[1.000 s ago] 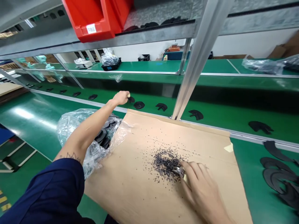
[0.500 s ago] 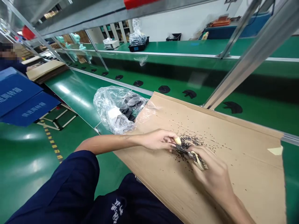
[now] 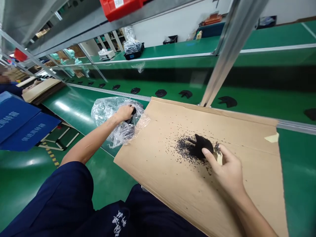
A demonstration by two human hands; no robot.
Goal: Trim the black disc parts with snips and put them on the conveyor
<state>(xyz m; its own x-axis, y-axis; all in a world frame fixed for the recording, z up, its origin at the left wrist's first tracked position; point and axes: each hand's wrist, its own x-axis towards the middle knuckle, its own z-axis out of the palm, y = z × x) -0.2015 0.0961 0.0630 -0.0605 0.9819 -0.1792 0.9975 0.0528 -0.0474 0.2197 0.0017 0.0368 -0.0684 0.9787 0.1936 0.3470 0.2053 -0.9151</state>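
My left hand (image 3: 124, 112) reaches into a clear plastic bag (image 3: 110, 113) of black flat parts at the left edge of a cardboard sheet (image 3: 172, 184); its fingers are curled on a black part inside. My right hand (image 3: 225, 169) rests on the cardboard, holding a small metal tool (image 3: 217, 149) with a yellowish handle, its forefinger pressing on a black flat part (image 3: 201, 144). That part lies on a heap of small black trimmings (image 3: 184, 149).
Black parts (image 3: 228, 101) lie in a row on the green conveyor belt (image 3: 259, 105) behind the cardboard. A slanted metal post (image 3: 222, 62) rises from the belt rail. Blue boxes (image 3: 22, 126) stand at the left. A red bin (image 3: 118, 8) sits on the shelf above.
My left hand left the belt, met my right hand over the trimmings, then went into the plastic bag. A black part now lies on the trimmings under my right forefinger.
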